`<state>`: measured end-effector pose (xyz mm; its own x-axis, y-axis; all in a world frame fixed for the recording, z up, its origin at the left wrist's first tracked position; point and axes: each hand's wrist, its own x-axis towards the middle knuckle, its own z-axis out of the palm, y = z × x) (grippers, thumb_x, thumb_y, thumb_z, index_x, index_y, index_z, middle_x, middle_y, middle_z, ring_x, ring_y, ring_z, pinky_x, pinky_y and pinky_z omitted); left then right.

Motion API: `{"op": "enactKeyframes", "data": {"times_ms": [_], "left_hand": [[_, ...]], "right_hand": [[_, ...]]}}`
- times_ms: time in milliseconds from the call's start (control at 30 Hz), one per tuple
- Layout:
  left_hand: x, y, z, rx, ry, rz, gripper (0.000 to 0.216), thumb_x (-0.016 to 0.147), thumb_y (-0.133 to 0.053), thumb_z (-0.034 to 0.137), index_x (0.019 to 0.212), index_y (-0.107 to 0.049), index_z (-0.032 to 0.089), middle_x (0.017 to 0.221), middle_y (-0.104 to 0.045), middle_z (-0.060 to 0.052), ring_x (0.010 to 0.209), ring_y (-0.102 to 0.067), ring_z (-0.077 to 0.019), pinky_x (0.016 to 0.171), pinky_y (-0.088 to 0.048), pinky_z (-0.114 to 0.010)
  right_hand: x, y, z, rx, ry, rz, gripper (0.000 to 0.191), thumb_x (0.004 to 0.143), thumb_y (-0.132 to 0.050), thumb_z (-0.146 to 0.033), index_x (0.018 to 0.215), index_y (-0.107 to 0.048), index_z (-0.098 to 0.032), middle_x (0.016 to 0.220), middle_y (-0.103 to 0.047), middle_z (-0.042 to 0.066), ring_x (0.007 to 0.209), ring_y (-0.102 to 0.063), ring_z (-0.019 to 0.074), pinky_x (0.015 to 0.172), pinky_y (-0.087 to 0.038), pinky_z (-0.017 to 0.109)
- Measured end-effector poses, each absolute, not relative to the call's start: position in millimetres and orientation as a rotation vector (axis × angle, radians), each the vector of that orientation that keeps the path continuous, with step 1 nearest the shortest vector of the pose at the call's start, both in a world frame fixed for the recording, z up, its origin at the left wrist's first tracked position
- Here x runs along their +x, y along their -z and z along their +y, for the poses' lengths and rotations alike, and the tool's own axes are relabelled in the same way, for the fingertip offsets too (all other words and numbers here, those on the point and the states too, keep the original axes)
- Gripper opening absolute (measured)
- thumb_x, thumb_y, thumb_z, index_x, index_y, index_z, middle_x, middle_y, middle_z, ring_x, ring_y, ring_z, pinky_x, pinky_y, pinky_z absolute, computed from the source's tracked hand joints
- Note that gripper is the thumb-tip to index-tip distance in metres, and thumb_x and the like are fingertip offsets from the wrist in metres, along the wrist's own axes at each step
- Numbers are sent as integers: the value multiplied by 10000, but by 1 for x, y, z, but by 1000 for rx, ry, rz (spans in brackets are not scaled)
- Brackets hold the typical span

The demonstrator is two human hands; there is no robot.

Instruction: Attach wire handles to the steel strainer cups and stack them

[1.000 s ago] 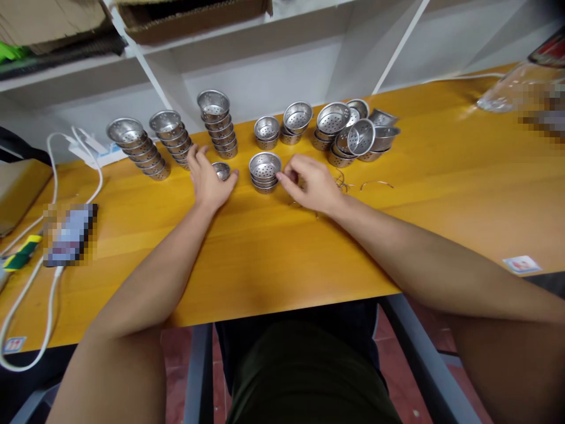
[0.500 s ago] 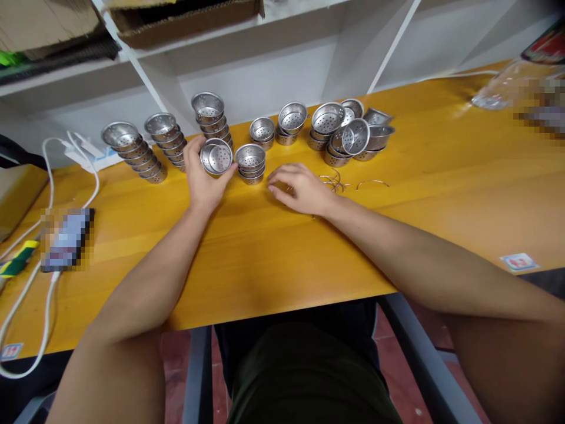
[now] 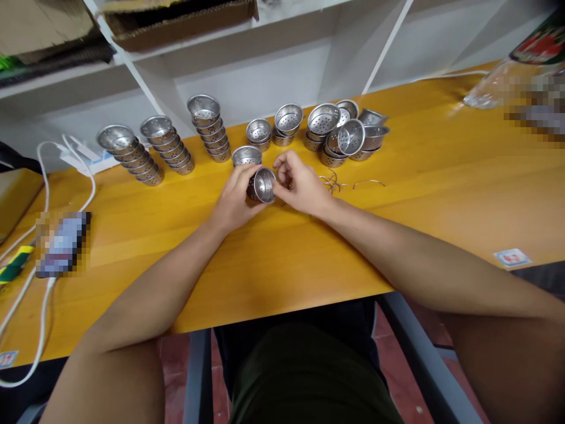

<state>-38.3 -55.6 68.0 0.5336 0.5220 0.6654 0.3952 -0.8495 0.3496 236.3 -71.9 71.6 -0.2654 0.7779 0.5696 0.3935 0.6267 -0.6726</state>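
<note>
My left hand (image 3: 236,200) is closed around a small perforated metal strainer cup (image 3: 265,185), tilted so that its mouth faces right. Close against the rim is the thumb of my right hand (image 3: 300,182), whose fingers are curled in; whatever they may hold is too small to make out. Just behind my left hand stands a short stack of strainer cups (image 3: 247,155), partly hidden by it. Several thin curved wires (image 3: 332,184) lie on the table to the right of my right hand.
Tall stacks of cups (image 3: 216,138) line the back left. More cups (image 3: 324,121) cluster at the back right. A phone (image 3: 64,244) with a white cable lies at left. A plastic bottle (image 3: 489,85) lies far right. Shelves (image 3: 256,70) rise behind the yellow table (image 3: 247,271).
My left hand has brought the cup right and towards me, away from the tall stacks. My right hand has turned, its thumb now at the cup's rim.
</note>
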Motion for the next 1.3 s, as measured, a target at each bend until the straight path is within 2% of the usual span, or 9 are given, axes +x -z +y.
{"op": "enactKeyframes", "data": {"times_ms": [100,200,300,433,567,667,767,1033,1300], "left_hand": [[-38,-69,-56,2610,-1159,858,900,1099,-1031,618,1821,-580,326,1788,-746,-184,1703,-749,-438,1498,-612,-679],[-35,-69,-60,2638,-1131,909,929,1054,-1084,559,1813,-603,323,1778,-750,-179,1674,-767,-434,1447,-654,-656],[-33,-68,-62,2650,-1134,952,971,996,-1148,525,1793,-636,316,1753,-764,-178,1638,-789,-440,1405,-679,-644],[-33,-65,-59,2587,-1112,988,1049,966,-1171,681,1799,-653,309,1761,-762,-190,1662,-775,-455,1450,-650,-666],[-36,-63,-56,2528,-1063,918,1149,923,-1121,870,1806,-666,293,1728,-772,-204,1658,-783,-459,1471,-649,-670],[-37,-62,-56,2520,-1041,865,1170,926,-1076,923,1815,-675,276,1713,-775,-215,1640,-798,-456,1464,-664,-661],[-37,-62,-56,2525,-1021,895,1129,978,-1071,868,1848,-659,278,1740,-764,-214,1672,-786,-453,1491,-648,-660],[-36,-65,-61,2541,-971,977,1081,994,-1131,730,1856,-655,284,1775,-753,-208,1703,-775,-458,1518,-636,-669],[-33,-61,-64,2538,-1011,972,1070,989,-1127,746,1825,-661,267,1770,-762,-212,1694,-792,-441,1500,-661,-638]], "right_hand": [[238,-72,-72,-933,-481,-1894,437,1137,-879,-524,1465,-667,-328,1033,-753,17,821,-714,272,821,-696,508],[237,-73,-73,-937,-486,-1917,486,1071,-901,-458,1464,-646,-327,1035,-751,12,831,-719,277,794,-663,503],[236,-75,-73,-964,-457,-1921,457,1028,-858,-369,1426,-637,-322,1061,-737,26,880,-728,293,827,-647,507],[238,-81,-75,-962,-371,-1907,428,1028,-843,-351,1420,-676,-310,1135,-768,63,944,-741,310,909,-667,517],[237,-89,-81,-907,-429,-1940,302,1051,-776,-297,1352,-764,-288,924,-729,-5,795,-675,242,811,-597,433],[235,-91,-81,-878,-496,-1903,177,1108,-759,-357,1244,-816,-260,837,-688,-26,724,-609,202,743,-526,392],[235,-88,-77,-894,-552,-1866,172,1133,-777,-402,1204,-825,-253,794,-661,-40,689,-560,184,722,-497,377],[235,-77,-65,-813,-808,-1781,386,1141,-844,-660,1171,-781,-280,777,-646,-27,667,-541,189,627,-424,358],[238,-76,-64,-806,-830,-1802,427,1127,-850,-705,1164,-768,-288,773,-645,-28,665,-535,193,627,-402,361]]}}
